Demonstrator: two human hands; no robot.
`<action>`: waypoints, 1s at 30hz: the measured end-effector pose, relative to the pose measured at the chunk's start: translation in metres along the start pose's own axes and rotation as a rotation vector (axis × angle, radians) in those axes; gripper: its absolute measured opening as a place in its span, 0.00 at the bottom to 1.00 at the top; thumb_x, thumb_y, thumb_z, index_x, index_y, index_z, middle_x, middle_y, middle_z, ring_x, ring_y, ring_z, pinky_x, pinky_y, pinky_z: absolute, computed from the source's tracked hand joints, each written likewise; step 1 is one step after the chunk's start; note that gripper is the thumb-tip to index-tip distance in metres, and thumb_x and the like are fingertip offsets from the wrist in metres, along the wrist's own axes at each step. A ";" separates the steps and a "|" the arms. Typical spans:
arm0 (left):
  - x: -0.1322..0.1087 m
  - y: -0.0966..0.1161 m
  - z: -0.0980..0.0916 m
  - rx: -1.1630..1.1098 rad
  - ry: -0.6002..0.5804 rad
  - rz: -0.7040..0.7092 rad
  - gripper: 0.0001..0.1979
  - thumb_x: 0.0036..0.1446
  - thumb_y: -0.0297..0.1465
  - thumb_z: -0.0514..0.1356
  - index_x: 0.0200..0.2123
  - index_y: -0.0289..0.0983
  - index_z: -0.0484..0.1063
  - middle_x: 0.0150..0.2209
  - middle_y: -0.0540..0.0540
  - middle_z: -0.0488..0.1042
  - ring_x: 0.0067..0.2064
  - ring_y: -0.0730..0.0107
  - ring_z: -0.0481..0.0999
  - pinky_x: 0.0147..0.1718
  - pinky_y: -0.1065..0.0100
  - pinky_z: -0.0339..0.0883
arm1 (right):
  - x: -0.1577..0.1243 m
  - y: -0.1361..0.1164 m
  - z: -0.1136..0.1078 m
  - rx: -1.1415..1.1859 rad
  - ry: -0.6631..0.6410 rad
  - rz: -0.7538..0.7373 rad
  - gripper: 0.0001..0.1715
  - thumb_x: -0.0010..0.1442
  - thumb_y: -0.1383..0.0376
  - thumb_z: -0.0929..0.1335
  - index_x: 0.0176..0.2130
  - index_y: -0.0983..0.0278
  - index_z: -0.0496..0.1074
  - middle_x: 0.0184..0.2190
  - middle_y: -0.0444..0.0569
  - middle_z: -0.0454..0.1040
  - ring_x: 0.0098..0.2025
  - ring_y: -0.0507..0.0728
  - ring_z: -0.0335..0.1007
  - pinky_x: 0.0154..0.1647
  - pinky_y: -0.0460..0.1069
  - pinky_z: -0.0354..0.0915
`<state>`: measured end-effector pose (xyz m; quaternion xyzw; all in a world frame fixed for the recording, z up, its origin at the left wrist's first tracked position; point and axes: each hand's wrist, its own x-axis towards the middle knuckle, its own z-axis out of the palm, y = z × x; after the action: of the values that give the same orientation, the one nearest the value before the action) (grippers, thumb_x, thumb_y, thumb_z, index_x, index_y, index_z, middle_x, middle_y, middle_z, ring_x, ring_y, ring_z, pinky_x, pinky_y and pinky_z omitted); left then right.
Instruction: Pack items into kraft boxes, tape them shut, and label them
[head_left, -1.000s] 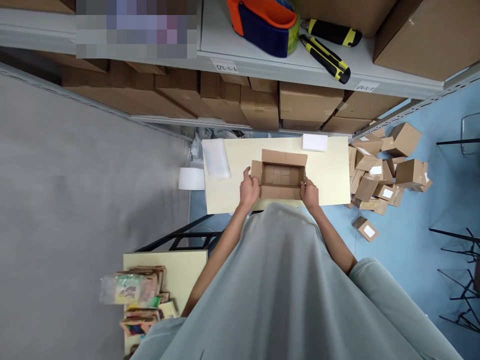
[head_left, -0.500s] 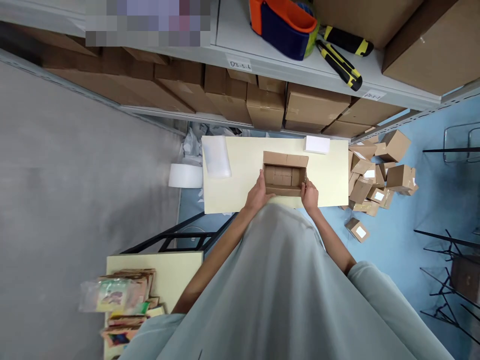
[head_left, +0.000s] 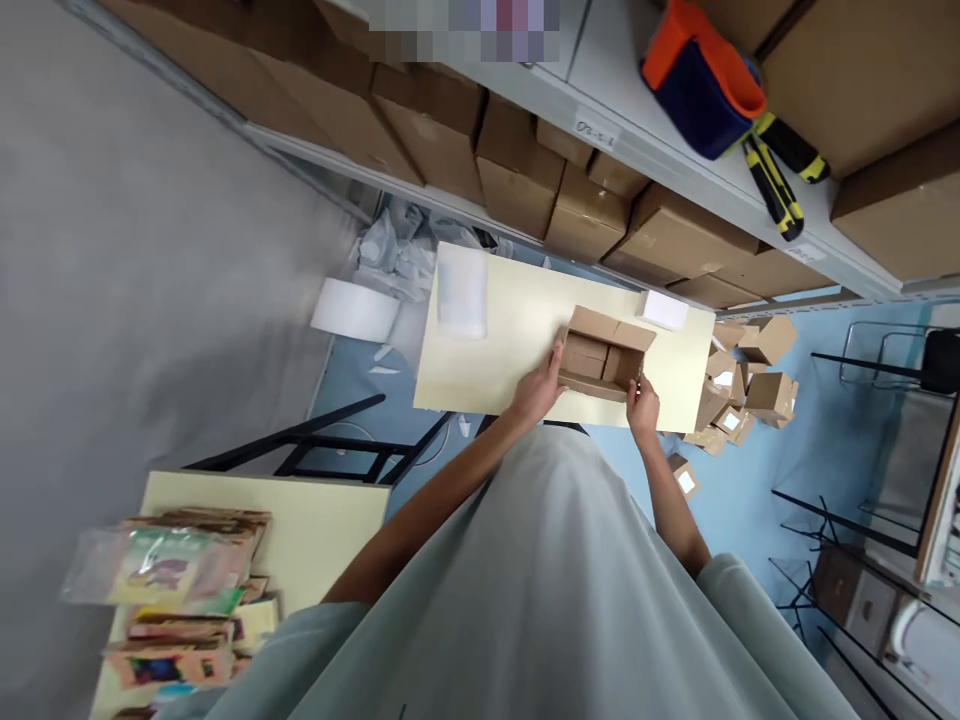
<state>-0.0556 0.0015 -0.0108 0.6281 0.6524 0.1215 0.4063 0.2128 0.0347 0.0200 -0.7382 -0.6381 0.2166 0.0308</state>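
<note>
An open cardboard box (head_left: 592, 385) rests on the cream table (head_left: 517, 300), its far flap standing up and its inside bare. My left hand (head_left: 538, 388) grips the box at its left end, thumb along the wall. At the right end, my right hand (head_left: 643, 405) pinches the near corner of the same box. Beyond the box, toward the table's right end, lies a small white box or stack of labels (head_left: 663, 310). A sheaf of clear plastic bags or film (head_left: 462, 292) is at the table's left end.
Above the table runs a shelf with cardboard boxes (head_left: 589, 225), a tape dispenser (head_left: 701, 80) and box cutters (head_left: 776, 190). Small cartons (head_left: 769, 395) pile on the floor at right. A white roll (head_left: 355, 310) stands left; packaged goods (head_left: 180, 580) lie on a side table (head_left: 322, 540).
My view has turned and shifted, so the table and shelf appear tilted. Both hands keep their hold on the box, which stays open.
</note>
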 end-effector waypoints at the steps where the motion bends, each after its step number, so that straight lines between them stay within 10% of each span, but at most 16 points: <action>1: -0.002 -0.003 0.001 -0.030 0.007 -0.002 0.57 0.69 0.34 0.69 0.86 0.41 0.35 0.82 0.28 0.54 0.73 0.39 0.74 0.65 0.50 0.76 | -0.001 -0.005 -0.004 -0.013 0.009 0.035 0.32 0.79 0.54 0.56 0.61 0.70 0.76 0.46 0.65 0.83 0.43 0.67 0.80 0.50 0.59 0.74; 7: -0.031 -0.049 -0.014 -0.267 0.120 -0.025 0.55 0.65 0.50 0.72 0.84 0.39 0.50 0.84 0.29 0.49 0.83 0.36 0.53 0.78 0.42 0.58 | -0.019 -0.085 -0.038 -0.023 0.336 -0.008 0.37 0.77 0.47 0.61 0.70 0.70 0.70 0.66 0.74 0.73 0.70 0.77 0.71 0.69 0.71 0.70; 10: -0.038 -0.095 -0.038 -0.351 0.287 -0.134 0.43 0.69 0.55 0.65 0.78 0.40 0.62 0.82 0.32 0.56 0.83 0.39 0.55 0.80 0.42 0.54 | -0.026 -0.151 -0.027 0.217 0.194 -0.202 0.27 0.79 0.50 0.62 0.65 0.60 0.75 0.62 0.63 0.79 0.65 0.71 0.77 0.68 0.68 0.73; 15: -0.010 -0.175 -0.076 -0.380 0.533 -0.336 0.32 0.73 0.48 0.61 0.71 0.35 0.70 0.74 0.28 0.68 0.78 0.40 0.63 0.79 0.43 0.55 | 0.012 -0.250 0.070 0.600 -0.291 -0.255 0.18 0.75 0.54 0.69 0.56 0.60 0.81 0.57 0.57 0.85 0.57 0.64 0.84 0.66 0.60 0.75; 19: 0.021 -0.207 -0.088 -0.402 0.591 -0.434 0.27 0.70 0.38 0.62 0.68 0.34 0.71 0.67 0.28 0.73 0.72 0.42 0.71 0.75 0.45 0.62 | 0.057 -0.305 0.150 0.498 -0.410 -0.015 0.15 0.71 0.66 0.71 0.56 0.64 0.79 0.55 0.57 0.86 0.55 0.61 0.83 0.66 0.57 0.73; 25: 0.041 -0.217 -0.097 -0.488 0.570 -0.546 0.25 0.61 0.36 0.66 0.61 0.35 0.76 0.56 0.33 0.79 0.60 0.47 0.79 0.65 0.50 0.72 | 0.082 -0.329 0.184 0.417 -0.373 0.149 0.11 0.71 0.67 0.74 0.52 0.69 0.76 0.35 0.40 0.81 0.40 0.53 0.75 0.53 0.48 0.71; 30: 0.041 -0.210 -0.112 -0.717 0.486 -0.532 0.18 0.62 0.43 0.68 0.47 0.36 0.79 0.34 0.45 0.79 0.44 0.56 0.81 0.43 0.62 0.75 | 0.084 -0.324 0.181 0.518 -0.372 0.000 0.01 0.74 0.70 0.70 0.46 0.66 0.72 0.25 0.30 0.71 0.32 0.49 0.64 0.44 0.43 0.67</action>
<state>-0.2785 0.0409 -0.0953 0.2145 0.7828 0.3728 0.4498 -0.1454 0.1330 -0.0628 -0.6535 -0.5567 0.5029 0.1005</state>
